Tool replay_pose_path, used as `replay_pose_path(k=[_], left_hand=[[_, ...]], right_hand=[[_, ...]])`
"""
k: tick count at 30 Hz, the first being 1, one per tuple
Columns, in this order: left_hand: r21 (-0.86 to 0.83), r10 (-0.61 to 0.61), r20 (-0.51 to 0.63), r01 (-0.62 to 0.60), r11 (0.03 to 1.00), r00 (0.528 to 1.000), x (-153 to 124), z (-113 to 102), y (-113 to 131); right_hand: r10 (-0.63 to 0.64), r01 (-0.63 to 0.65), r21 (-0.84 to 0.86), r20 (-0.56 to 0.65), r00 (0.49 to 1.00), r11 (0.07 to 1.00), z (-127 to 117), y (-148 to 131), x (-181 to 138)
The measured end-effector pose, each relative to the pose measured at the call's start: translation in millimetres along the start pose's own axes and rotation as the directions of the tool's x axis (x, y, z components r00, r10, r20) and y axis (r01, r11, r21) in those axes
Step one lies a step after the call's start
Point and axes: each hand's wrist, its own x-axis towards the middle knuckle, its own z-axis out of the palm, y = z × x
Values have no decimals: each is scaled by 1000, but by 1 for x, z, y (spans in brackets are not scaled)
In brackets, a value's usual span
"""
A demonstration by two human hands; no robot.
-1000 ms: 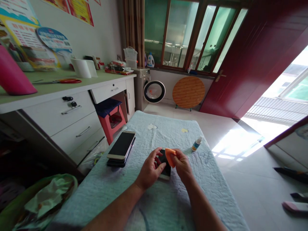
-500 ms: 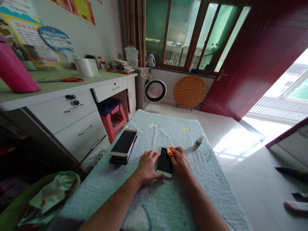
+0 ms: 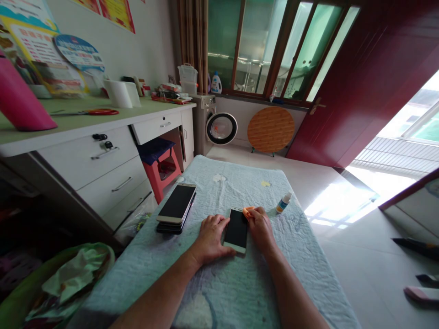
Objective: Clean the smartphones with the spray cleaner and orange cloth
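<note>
A smartphone (image 3: pixel 236 230) with a dark screen and pale frame lies face up on the cloth-covered table. My left hand (image 3: pixel 212 237) grips its left side, fingers near the upper left edge and thumb at the bottom edge. In my right hand (image 3: pixel 260 227) an orange cloth (image 3: pixel 247 211) is pinched, at the phone's upper right corner. Left of my hands sits a stack of phones (image 3: pixel 177 204), the top one gold-rimmed with a black screen. A small spray bottle (image 3: pixel 283 203) with a blue and yellow label stands to the right of my right hand.
The light blue quilted cloth (image 3: pixel 240 180) covers the table. A desk (image 3: pixel 92 123) with drawers runs along the left, a red stool (image 3: pixel 161 169) beside it. A basket (image 3: pixel 111 260) with crumpled paper stands at lower left. Beyond are a washing machine (image 3: pixel 205 106) and a round wooden tabletop (image 3: pixel 270 129).
My right hand has shifted slightly right with the orange cloth, from over the screen to the phone's upper right edge. My left hand keeps its hold.
</note>
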Motion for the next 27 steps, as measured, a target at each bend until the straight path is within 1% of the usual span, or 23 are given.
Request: replay_pose_path(k=[3, 7, 10, 13, 18, 23, 27], left_hand=[[-1, 12, -1, -12, 1000, 1000, 0, 0, 0], [12, 24, -12, -24, 1000, 1000, 0, 0, 2], [27, 27, -19, -27, 999, 999, 1, 0, 2], [32, 30, -23, -29, 999, 999, 0, 0, 4], [27, 33, -31, -32, 999, 999, -3, 0, 7], [27, 31, -31, -31, 999, 999, -4, 2, 7], [36, 40, -37, -39, 999, 999, -3, 3, 7]], right_hand=[[-21, 23, -100, 20, 1000, 995, 3, -6, 5], [-70, 90, -232, 94, 993, 969, 8, -23, 6], [-95, 130, -260, 142, 985, 957, 11, -32, 5], [-108, 148, -261, 163, 981, 954, 12, -32, 6], [-91, 123, -284, 124, 988, 951, 7, -18, 7], [-34, 52, -310, 62, 997, 949, -6, -2, 3], [9, 1, -312, 29, 1000, 950, -11, 0, 2]])
